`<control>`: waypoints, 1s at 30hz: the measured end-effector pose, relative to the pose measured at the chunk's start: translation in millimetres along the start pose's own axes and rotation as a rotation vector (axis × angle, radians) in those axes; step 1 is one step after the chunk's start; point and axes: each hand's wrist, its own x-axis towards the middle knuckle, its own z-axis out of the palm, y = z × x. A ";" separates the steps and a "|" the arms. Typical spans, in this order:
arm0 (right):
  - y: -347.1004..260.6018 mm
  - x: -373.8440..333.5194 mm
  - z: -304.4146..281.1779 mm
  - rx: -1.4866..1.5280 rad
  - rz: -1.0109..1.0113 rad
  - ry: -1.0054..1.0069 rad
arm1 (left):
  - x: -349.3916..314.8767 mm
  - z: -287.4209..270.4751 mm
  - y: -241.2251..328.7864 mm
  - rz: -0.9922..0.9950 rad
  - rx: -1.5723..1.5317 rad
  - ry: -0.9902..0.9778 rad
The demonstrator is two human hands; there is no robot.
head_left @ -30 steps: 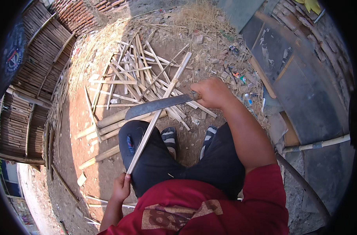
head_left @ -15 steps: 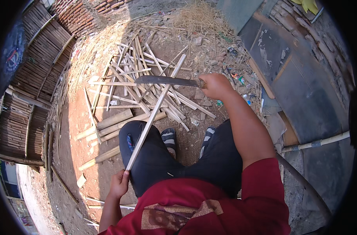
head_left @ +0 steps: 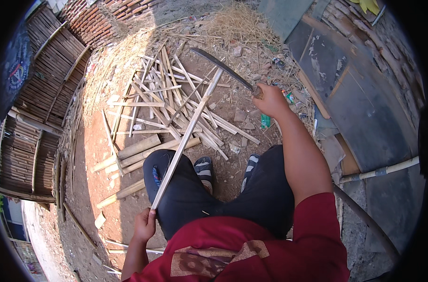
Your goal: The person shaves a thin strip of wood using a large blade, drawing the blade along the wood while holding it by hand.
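A long, pale bamboo strip (head_left: 185, 137) slants from my left hand up across my knee toward the far middle. My left hand (head_left: 145, 224) is closed on its near end, beside my left thigh. In my right hand (head_left: 271, 100), closed around the handle, is a machete (head_left: 227, 70) with a long dark blade. The blade points up and to the left, at the strip's far end; whether it touches the strip I cannot tell. Beyond my knees lies a loose pile of split bamboo strips (head_left: 169, 89).
Several thicker bamboo lengths (head_left: 139, 149) lie on the dirt left of my knee. Woven bamboo panels (head_left: 54, 61) stand at the left. Dark boards (head_left: 359, 103) lean along the right side, with a dark pole (head_left: 366, 223) near my right elbow. Dry straw (head_left: 240, 21) lies far back.
My right hand has moved slightly right, and the machete blade has swung up and away from the middle of the strip to its far end. My left hand stays on the strip.
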 end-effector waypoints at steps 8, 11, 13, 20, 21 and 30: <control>-44.5 -26.9 0.2 -0.223 -0.529 -0.190 | -5.4 9.5 16.4 -0.011 0.153 0.094; -28.0 -5.3 -2.9 -0.200 -0.296 -0.232 | -5.7 11.4 27.2 0.004 0.245 0.151; -33.3 -10.1 7.7 -0.192 -0.339 -0.175 | -3.7 11.6 24.4 0.001 0.248 0.160; -44.8 -24.0 9.0 -0.206 -0.444 -0.131 | -8.3 7.6 17.3 0.057 0.254 0.150; -26.4 -17.0 8.8 -0.139 -0.329 -0.027 | -6.0 7.0 22.1 0.066 0.269 0.144; -51.1 -22.4 10.3 -0.228 -0.513 -0.248 | -4.1 9.7 13.8 0.051 0.313 0.166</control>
